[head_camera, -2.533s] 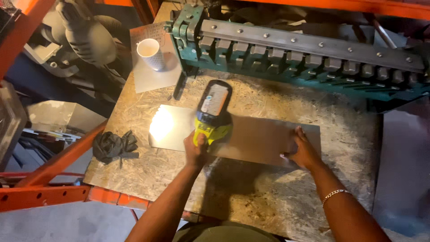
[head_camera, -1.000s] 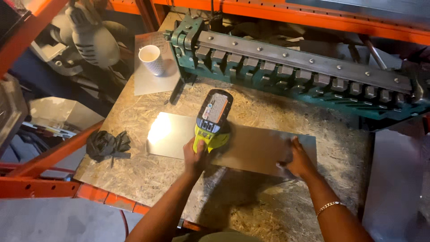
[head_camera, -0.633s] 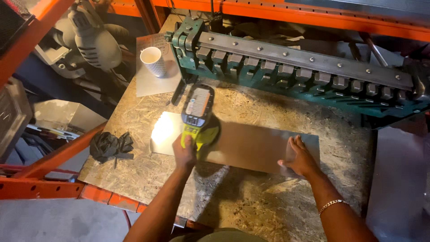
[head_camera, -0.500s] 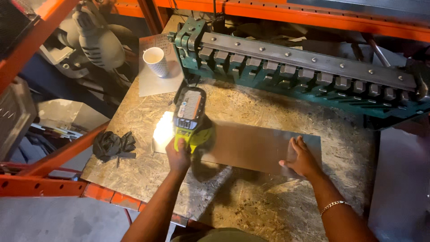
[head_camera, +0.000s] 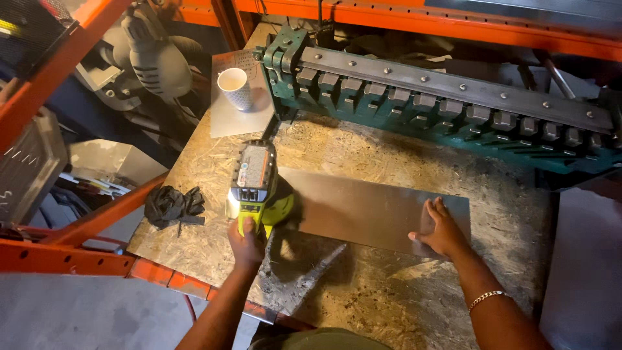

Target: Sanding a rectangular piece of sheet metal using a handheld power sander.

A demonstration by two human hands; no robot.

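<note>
In front of the green sheet-metal brake (head_camera: 447, 104), on the chipboard surface (head_camera: 402, 304), lies a flat metal sheet (head_camera: 369, 210) — our landmark for everything else in this head view. At the sheet's left end we grip a yellow-green cordless power tool (head_camera: 258, 185) with our left hand (head_camera: 246, 236), fingers closed around its handle and the battery pack facing up; the tool's working end is hidden under its body, so we cannot tell what touches the metal. At the sheet's right end our right hand (head_camera: 442, 228) lies open and flat, fingers spread on the metal — pressing it down, we judge, so the sheet keeps from sliding while the tool bears on the other end. Left of the sheet, near the surface's edge, sits a crumpled pair of black gloves (head_camera: 172, 204). Beyond the sheet's left end, close to the brake's corner, a white paper cup (head_camera: 235, 87) stands upright on a smaller metal piece (head_camera: 240, 116), well apart from the tool. Orange rack beams (head_camera: 71, 256) frame the surface on the left.
</note>
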